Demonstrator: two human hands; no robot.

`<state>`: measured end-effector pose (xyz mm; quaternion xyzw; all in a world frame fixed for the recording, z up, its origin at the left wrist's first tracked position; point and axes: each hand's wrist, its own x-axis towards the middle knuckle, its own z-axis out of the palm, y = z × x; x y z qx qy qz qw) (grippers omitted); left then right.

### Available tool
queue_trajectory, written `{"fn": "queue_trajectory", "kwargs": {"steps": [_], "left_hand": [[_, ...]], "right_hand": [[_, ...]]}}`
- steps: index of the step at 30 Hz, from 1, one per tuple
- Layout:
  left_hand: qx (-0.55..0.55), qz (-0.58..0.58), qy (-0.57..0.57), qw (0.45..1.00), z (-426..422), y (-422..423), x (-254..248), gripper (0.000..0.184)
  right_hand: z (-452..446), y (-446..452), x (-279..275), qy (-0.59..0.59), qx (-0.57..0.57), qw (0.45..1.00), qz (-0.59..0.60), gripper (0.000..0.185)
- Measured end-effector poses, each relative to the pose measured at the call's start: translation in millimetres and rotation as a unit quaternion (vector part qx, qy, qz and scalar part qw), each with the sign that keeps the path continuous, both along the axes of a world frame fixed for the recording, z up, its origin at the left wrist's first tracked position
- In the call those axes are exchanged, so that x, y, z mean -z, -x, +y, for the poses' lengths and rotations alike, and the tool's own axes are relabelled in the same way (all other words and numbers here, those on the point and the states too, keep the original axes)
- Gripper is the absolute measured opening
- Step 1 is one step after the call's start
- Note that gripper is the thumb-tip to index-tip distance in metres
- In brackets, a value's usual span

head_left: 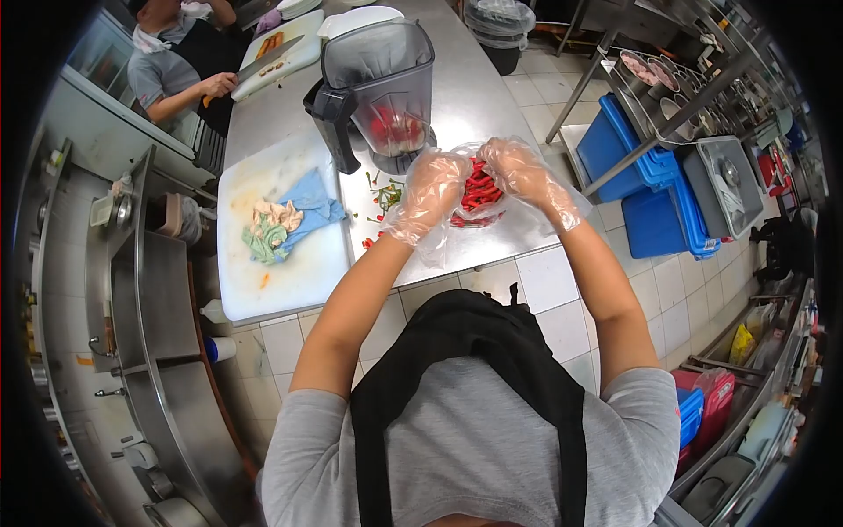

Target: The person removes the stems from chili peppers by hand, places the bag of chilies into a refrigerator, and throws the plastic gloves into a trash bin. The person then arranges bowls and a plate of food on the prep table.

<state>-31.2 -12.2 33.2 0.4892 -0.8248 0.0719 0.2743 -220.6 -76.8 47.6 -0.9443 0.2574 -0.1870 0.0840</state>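
Note:
Both my hands wear loose clear plastic gloves. My left hand (436, 187) is closed, its fingers curled at the left side of a pile of red chillies (480, 186) on the steel table. My right hand (520, 173) is closed too, at the pile's upper right. What the fingertips hold is too small to make out. Left of my left hand lie green chilli stems (386, 195) and a few red bits. Just beyond stands a dark, see-through blender jug (386, 79) with red and pale pieces at its bottom, its black handle pointing toward the left.
A white cutting board (241, 189) with crumpled blue, green and beige cloths (290, 215) lies on the left. Across the table, a co-worker's hand (219, 85) holds a knife (263, 60) over another board. Blue bins (619, 140) stand under a rack on the right.

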Motion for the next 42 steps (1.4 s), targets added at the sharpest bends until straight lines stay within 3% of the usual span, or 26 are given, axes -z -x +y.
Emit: {"fn": "queue_trajectory", "kwargs": {"steps": [4,5,7,8,9,10,12,14,15,16,17,18,21,23,24,28,30,32,34,35,37,38,39,40,41,42], "left_hand": [[-0.031,0.034,-0.087,0.995,0.8,-6.4,5.7,0.008],[0.019,0.117,-0.048,0.992,5.2,-12.8,10.1,0.011],[0.066,0.199,-0.008,0.978,10.5,-20.5,10.7,0.014],[0.063,0.358,-0.181,0.914,12.2,-23.7,11.0,0.012],[0.056,0.497,-0.344,0.795,15.7,-27.3,9.4,0.01],[0.05,0.496,-0.346,0.795,24.3,-29.7,-2.8,0.01],[0.081,0.565,-0.329,0.752,45.1,-38.3,-22.1,0.016],[0.049,0.626,-0.242,0.74,53.5,-60.6,-15.6,0.021],[-0.011,0.618,-0.225,0.753,55.4,-75.0,-14.7,0.021],[-0.069,0.609,-0.208,0.763,56.2,-88.9,-12.2,0.022],[-0.072,0.609,-0.208,0.762,57.5,-100.5,-6.8,0.022],[-0.093,0.551,-0.212,0.802,57.9,-111.2,2.3,0.019],[-0.11,0.442,-0.18,0.872,54.2,-118.8,29.2,0.015],[-0.115,0.298,-0.124,0.939,52.5,-122.7,41.5,0.017],[-0.114,0.298,-0.125,0.939,51.6,-122.9,46.6,0.017],[-0.133,0.28,-0.12,0.943,41.6,-115.7,70.8,0.016],[-0.154,0.312,-0.194,0.917,35.1,-111.7,71.8,0.018],[-0.16,0.251,-0.219,0.929,31.7,-107.3,63.5,0.024],[-0.138,0.302,-0.212,0.919,26.9,-107.8,71.8,0.029],[-0.162,0.243,-0.22,0.931,26.9,-108.2,67.6,0.031],[-0.159,0.222,-0.187,0.944,33.0,-102.0,50.5,0.03],[-0.16,0.2,-0.151,0.955,36.1,-98.8,43.2,0.03],[-0.165,0.184,-0.138,0.959,38.2,-95.6,39.7,0.027],[-0.165,0.184,-0.139,0.959,38.9,-90.3,38.7,0.027],[-0.177,0.164,-0.12,0.963,37.7,-82.6,37.7,0.026],[-0.189,0.143,-0.1,0.966,36.4,-75.8,35.5,0.025]], "right_hand": [[8.4,-3.9,2.2,-0.045,0.016,0.999,-0.018,0.024],[10.6,-5.8,5.2,-0.046,0.014,0.999,-0.018,0.024],[14.1,-11.1,12.3,-0.237,-0.029,0.954,-0.181,0.02],[15.9,-14.9,17.0,-0.239,-0.031,0.954,-0.181,0.02],[18.8,-20.1,23.0,-0.359,-0.004,0.911,-0.204,0.022],[29.1,-29.8,15.7,-0.475,0.023,0.851,-0.223,0.026],[43.8,-41.9,15.7,-0.473,0.038,0.851,-0.224,0.026],[49.6,-59.2,38.7,-0.579,0.023,0.738,-0.346,0.026],[58.5,-70.4,38.9,-0.513,0.063,0.791,-0.327,0.022],[69.0,-80.2,42.3,-0.516,0.061,0.79,-0.326,0.022],[80.6,-88.7,48.9,-0.294,0.025,0.916,-0.271,0.017],[90.5,-97.2,56.2,-0.05,-0.012,0.979,-0.198,0.012],[112.4,-127.7,86.4,0.007,0.03,0.995,-0.092,0.009],[115.8,-134.6,98.8,0.034,0.033,0.993,-0.109,0.008],[116.6,-136.2,102.5,0.06,0.038,0.99,-0.125,0.007],[113.7,-134.5,105.4,0.089,0.03,0.987,-0.131,0.008],[114.8,-134.2,99.8,0.053,0.025,0.998,-0.031,0.008],[116.1,-133.6,103.0,0.06,0.046,0.996,-0.039,0.01],[116.2,-122.4,73.0,0.01,0.025,0.986,-0.165,0.014],[112.5,-108.4,33.0,-0.08,0.034,0.988,-0.124,0.016],[70.2,-81.7,53.2,0.09,0.031,0.942,-0.322,0.007],[63.5,-57.0,31.3,0.047,0.105,0.963,-0.244,0.005],[47.8,-39.0,28.4,-0.058,0.126,0.952,-0.274,0.007],[26.2,-15.1,50.3,-0.039,0.149,0.972,-0.176,0.011],[16.8,-1.5,46.5,-0.129,0.162,0.976,-0.063,0.019],[10.3,4.7,56.5,-0.128,0.162,0.976,-0.064,0.019]]}}
